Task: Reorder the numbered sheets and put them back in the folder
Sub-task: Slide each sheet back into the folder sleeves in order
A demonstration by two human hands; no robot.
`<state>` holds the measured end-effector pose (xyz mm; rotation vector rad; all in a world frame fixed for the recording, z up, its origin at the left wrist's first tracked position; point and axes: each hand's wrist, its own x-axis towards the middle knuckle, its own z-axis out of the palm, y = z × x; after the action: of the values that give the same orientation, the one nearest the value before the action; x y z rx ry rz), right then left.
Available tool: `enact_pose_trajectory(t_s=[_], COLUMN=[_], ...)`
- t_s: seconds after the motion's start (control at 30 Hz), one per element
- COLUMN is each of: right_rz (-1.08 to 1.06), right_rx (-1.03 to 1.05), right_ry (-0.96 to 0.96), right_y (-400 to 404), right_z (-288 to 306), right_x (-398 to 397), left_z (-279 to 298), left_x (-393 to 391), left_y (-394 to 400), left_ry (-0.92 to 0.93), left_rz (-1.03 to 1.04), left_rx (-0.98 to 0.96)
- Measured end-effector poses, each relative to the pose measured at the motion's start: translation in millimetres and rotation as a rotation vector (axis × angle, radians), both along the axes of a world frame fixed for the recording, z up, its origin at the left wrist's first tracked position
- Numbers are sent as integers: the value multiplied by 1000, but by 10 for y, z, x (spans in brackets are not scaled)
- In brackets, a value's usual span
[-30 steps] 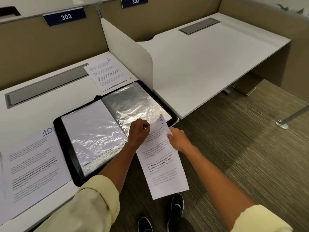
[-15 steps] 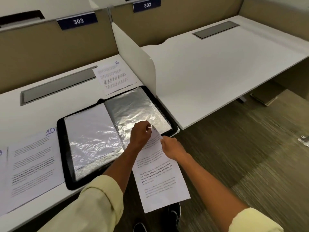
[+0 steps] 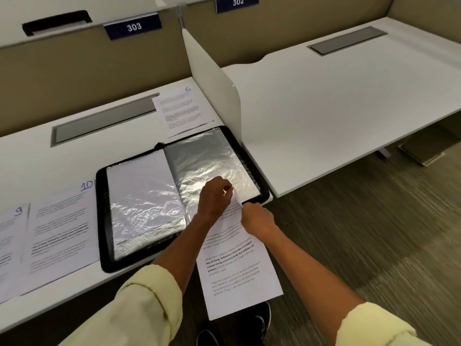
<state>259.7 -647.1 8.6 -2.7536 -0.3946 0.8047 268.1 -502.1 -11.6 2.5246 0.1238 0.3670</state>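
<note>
Further into the right-hand sleeve of the folder goes the sheet, its top now hidden, as the left hand pinches the sleeve's mouth open and the right hand pinches the sheet's edge to feed it.

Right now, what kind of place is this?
Likely an office or study hall with numbered desks: plates 303 and 302, a white divider between desks, and a cable hatch.

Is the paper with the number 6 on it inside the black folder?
No, the sheet marked 6 lies loose on the desk just behind the open folder, outside its plastic sleeves.
</note>
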Motion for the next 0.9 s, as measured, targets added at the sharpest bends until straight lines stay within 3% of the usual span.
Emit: enact_pose_trajectory(t_s=[0.13,0.37,0.73,0.9], right_rz=[-74,-319,-514,-547], right_rx=[54,343,548,671], right_ry=[63,261,264,380], right_y=[55,-103,-232,-389], right_z=[24,-123,-305,-381], right_x=[109,285,339,244], left_z=[-25,-153,-430,-457], left_x=[-61,-120,-402,-479], left_y=[-21,-33,252,294], left_ry=[-33,-28,106,166], left_rz=[-39,-63,-34,-26], left_rx=[13,-4,122,133])
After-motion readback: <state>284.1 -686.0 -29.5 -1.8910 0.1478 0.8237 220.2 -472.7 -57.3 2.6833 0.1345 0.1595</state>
